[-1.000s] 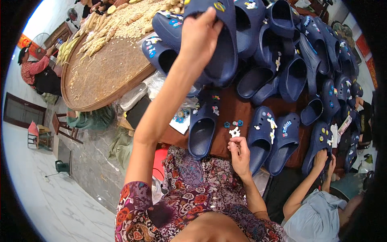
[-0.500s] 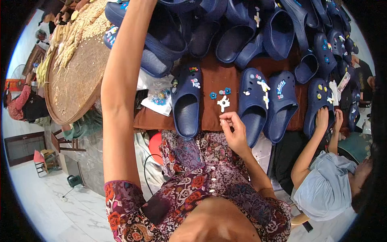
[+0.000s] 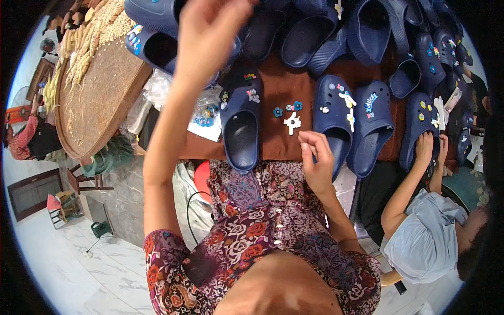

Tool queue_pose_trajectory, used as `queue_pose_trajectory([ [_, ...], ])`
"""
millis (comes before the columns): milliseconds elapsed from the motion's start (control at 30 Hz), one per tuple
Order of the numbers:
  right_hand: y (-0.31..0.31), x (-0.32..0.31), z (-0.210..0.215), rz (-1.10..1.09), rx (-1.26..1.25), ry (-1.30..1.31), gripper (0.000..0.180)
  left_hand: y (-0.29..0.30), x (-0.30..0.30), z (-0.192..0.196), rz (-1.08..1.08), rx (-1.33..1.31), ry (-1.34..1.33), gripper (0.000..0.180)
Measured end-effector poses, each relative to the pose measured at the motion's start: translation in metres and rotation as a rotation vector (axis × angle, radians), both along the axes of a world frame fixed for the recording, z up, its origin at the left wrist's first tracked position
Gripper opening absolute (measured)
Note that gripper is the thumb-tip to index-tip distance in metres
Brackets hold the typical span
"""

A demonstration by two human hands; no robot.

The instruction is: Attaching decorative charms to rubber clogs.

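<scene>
Right hand (image 3: 318, 160) near a black-centred white charm (image 3: 292, 123).

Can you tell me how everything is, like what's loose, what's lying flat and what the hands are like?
Left hand: blurred, grip unclear
Right hand: loosely curled, nothing visible in it
White charm: loose on cloth
Flower charms: loose
Clog left of them: sole down
Tray: partly covered with corn
</scene>
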State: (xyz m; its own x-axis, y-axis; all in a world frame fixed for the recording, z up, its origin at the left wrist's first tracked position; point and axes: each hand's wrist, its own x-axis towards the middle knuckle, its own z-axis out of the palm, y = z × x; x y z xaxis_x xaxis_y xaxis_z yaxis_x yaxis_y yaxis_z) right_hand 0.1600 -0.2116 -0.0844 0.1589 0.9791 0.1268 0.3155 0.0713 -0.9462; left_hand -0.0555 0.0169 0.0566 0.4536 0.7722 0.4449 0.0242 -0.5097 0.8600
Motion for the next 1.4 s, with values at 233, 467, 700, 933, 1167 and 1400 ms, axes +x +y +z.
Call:
queue_pose_trajectory([
  [233, 0.012, -0.011, -0.004, 0.152, 0.015, -0.349, 0.047, -0.129, 0.015, -0.100, 0.116, 0.161, 0.426, 0.037],
  [467, 0.050, -0.020, -0.041, 0.163, -0.025, -0.523, 0.060, -0.186, 0.019, -0.149, 0.186, 0.118, 0.436, 0.042],
  [700, 0.046, -0.020, -0.046, 0.262, -0.091, -0.516, 0.060, -0.193, 0.010, -0.165, 0.230, 0.193, 0.616, 0.050],
  [933, 0.008, -0.001, 0.006, -0.019, 0.198, -0.440, 0.028, -0.191, -0.002, -0.166, 0.186, 0.162, 0.586, 0.052],
  [1167, 0.001, 0.039, -0.011, -0.325, 0.102, -0.614, 0.066, -0.192, -0.001, -0.164, 0.179, 0.204, 0.640, 0.054],
  [1400, 0.003, 0.054, -0.016, -0.237, 0.009, -0.566, 0.069, -0.188, -0.003, -0.158, 0.164, 0.230, 0.696, 0.055],
])
